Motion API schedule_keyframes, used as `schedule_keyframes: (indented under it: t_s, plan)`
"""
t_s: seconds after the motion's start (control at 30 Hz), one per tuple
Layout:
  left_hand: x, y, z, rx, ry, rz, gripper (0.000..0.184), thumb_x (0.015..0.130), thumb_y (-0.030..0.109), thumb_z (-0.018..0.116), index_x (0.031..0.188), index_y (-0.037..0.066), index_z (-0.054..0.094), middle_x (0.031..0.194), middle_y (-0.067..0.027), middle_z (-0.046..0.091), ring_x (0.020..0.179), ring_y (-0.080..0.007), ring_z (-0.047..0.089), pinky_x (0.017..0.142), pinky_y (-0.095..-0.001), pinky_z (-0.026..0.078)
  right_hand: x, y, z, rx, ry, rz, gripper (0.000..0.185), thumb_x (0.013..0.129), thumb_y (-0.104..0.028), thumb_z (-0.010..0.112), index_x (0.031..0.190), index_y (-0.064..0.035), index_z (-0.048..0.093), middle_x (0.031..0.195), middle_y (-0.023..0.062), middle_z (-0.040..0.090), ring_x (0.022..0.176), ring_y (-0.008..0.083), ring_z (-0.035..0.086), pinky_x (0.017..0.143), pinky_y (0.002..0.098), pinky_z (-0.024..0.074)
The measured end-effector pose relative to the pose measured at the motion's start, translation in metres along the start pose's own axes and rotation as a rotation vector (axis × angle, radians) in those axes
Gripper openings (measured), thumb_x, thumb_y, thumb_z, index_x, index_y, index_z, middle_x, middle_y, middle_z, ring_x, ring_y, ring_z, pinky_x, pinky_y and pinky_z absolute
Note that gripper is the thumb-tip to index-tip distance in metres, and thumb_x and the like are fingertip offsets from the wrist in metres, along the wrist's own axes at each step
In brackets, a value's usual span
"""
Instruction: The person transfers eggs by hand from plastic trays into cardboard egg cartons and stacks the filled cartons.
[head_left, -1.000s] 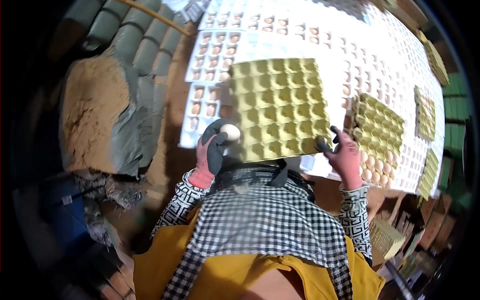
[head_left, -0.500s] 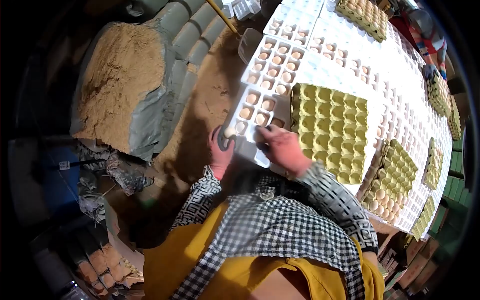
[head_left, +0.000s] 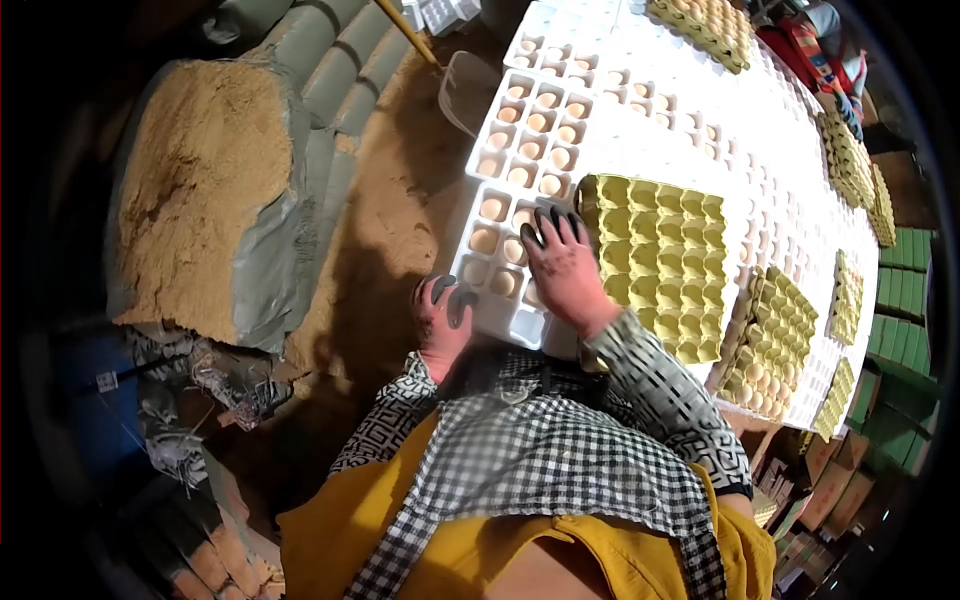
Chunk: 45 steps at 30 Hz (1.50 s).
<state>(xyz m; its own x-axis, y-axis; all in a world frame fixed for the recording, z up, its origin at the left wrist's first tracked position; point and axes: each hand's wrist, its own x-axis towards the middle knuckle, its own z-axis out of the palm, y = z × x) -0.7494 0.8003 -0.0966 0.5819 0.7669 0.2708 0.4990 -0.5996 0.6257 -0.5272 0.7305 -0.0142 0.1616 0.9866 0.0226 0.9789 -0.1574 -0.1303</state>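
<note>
My right hand (head_left: 568,268), in a pink glove with dark fingertips, reaches over a white plastic egg tray (head_left: 472,232). Its fingers are spread above the cells, and whether they touch an egg beneath is hidden. Brown eggs (head_left: 484,239) sit singly in several of these cells; a cell near the front corner holds none. Beside the tray's left edge is my left hand (head_left: 440,322), gloved alike, fingers bent and apart from the thumb, no egg showing in it. A yellow-green pulp egg tray (head_left: 655,270) lies right of my right hand, its cups bare.
More white trays with eggs (head_left: 537,123) cover the table. A part-filled pulp tray (head_left: 770,350) lies at the right. Another person's arm (head_left: 835,85) shows at the far right. An open sack of sawdust-like material (head_left: 205,180) and a white basket (head_left: 468,90) stand left.
The egg seen in my left hand is gone from it. My right hand has moved away from me over the tray and its fingers have spread. The view has shifted slightly.
</note>
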Motion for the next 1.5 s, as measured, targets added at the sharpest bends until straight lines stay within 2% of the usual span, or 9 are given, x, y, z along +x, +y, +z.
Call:
schedule_keyframes:
  t_s: [0.2, 0.4, 0.5, 0.53, 0.87, 1.13, 1.2, 1.37, 1.5]
  plan:
    - [0.026, 0.033, 0.021, -0.227, -0.211, 0.068, 0.034, 0.073, 0.008, 0.071, 0.106, 0.005, 0.067, 0.105, -0.0145, 0.061, 0.100, -0.0343, 0.058, 0.088, -0.0419, 0.047, -0.130, 0.058, -0.124, 0.211, -0.041, 0.298, 0.068, 0.069, -0.025, 0.082, 0.130, -0.0095, 0.057, 0.135, 0.0181, 0.051, 0.126, 0.0377, 0.046, 0.107, 0.0500, 0.0361]
    - [0.090, 0.054, 0.113, 0.187, -0.374, 0.339, 0.059, 0.074, 0.026, 0.069, 0.129, 0.009, 0.057, 0.133, -0.0213, 0.050, 0.118, -0.0334, 0.053, 0.097, -0.0431, 0.045, -0.208, 0.060, -0.027, 0.064, -0.171, 0.407, 0.071, 0.061, -0.019, 0.081, 0.128, -0.0171, 0.057, 0.130, 0.0152, 0.052, 0.122, 0.0474, 0.043, 0.104, 0.0568, 0.0366]
    - [0.106, 0.067, 0.122, -0.349, -0.356, 0.033, 0.018, 0.071, 0.015, 0.065, 0.084, 0.006, 0.056, 0.090, -0.0133, 0.056, 0.082, -0.0300, 0.057, 0.067, -0.0374, 0.047, -0.210, 0.064, -0.050, 0.118, 0.047, 0.366, 0.070, 0.061, -0.018, 0.078, 0.128, -0.0185, 0.059, 0.122, 0.0105, 0.056, 0.119, 0.0427, 0.047, 0.103, 0.0602, 0.0348]
    - [0.111, 0.079, 0.104, -0.251, -0.408, 0.301, 0.020, 0.072, 0.012, 0.063, 0.090, 0.006, 0.058, 0.092, -0.0138, 0.056, 0.081, -0.0312, 0.057, 0.066, -0.0380, 0.048, -0.213, 0.065, -0.071, 0.123, 0.100, 0.370, 0.068, 0.061, -0.017, 0.078, 0.126, -0.0186, 0.060, 0.121, 0.0107, 0.056, 0.120, 0.0413, 0.047, 0.104, 0.0589, 0.0349]
    - [0.106, 0.091, 0.111, 0.305, -0.411, -0.014, 0.040, 0.090, 0.016, 0.059, 0.127, 0.002, 0.052, 0.128, -0.0254, 0.053, 0.119, -0.0402, 0.051, 0.100, -0.0439, 0.044, -0.466, 0.244, -0.175, -0.050, 0.690, 0.739, 0.067, 0.057, 0.012, 0.062, 0.121, -0.0071, 0.059, 0.127, 0.0145, 0.059, 0.128, 0.0410, 0.047, 0.109, 0.0483, 0.0385]
    - [0.037, 0.166, 0.126, -0.122, 0.024, 0.019, 0.038, 0.083, 0.004, 0.064, 0.120, -0.003, 0.058, 0.112, -0.0190, 0.062, 0.103, -0.0332, 0.060, 0.093, -0.0412, 0.047, -0.688, 0.417, -0.101, -0.369, 0.055, 1.021, 0.071, 0.072, 0.008, 0.061, 0.138, -0.0129, 0.049, 0.147, 0.0134, 0.043, 0.138, 0.0388, 0.035, 0.116, 0.0486, 0.0273]
    - [0.028, 0.226, 0.119, -0.023, -0.134, 0.086, 0.043, 0.081, 0.009, 0.069, 0.121, -0.001, 0.058, 0.118, -0.0223, 0.057, 0.112, -0.0367, 0.055, 0.098, -0.0426, 0.044, -0.659, 0.415, -0.117, -0.392, -0.259, 1.186, 0.073, 0.074, 0.007, 0.060, 0.141, -0.0180, 0.048, 0.152, 0.0127, 0.035, 0.139, 0.0408, 0.030, 0.116, 0.0515, 0.0256]
    - [-0.001, 0.272, 0.139, 0.117, -0.283, 0.349, 0.051, 0.075, 0.024, 0.075, 0.122, 0.010, 0.062, 0.127, -0.0171, 0.057, 0.115, -0.0351, 0.055, 0.096, -0.0447, 0.045, -0.475, 0.332, -0.107, 0.611, 0.495, 0.788, 0.069, 0.071, 0.007, 0.065, 0.136, -0.0120, 0.055, 0.119, 0.0167, 0.063, 0.107, 0.0323, 0.062, 0.098, 0.0345, 0.0479]
    - [0.021, 0.317, 0.178, 0.213, -0.395, 0.566, 0.047, 0.076, 0.028, 0.071, 0.118, 0.010, 0.063, 0.112, -0.0099, 0.062, 0.103, -0.0278, 0.057, 0.090, -0.0421, 0.043, -0.311, 0.256, -0.060, 0.460, 0.102, 0.524, 0.053, 0.084, -0.043, 0.065, 0.126, -0.0107, 0.058, 0.111, 0.0112, 0.068, 0.104, 0.0279, 0.065, 0.088, 0.0378, 0.0498]
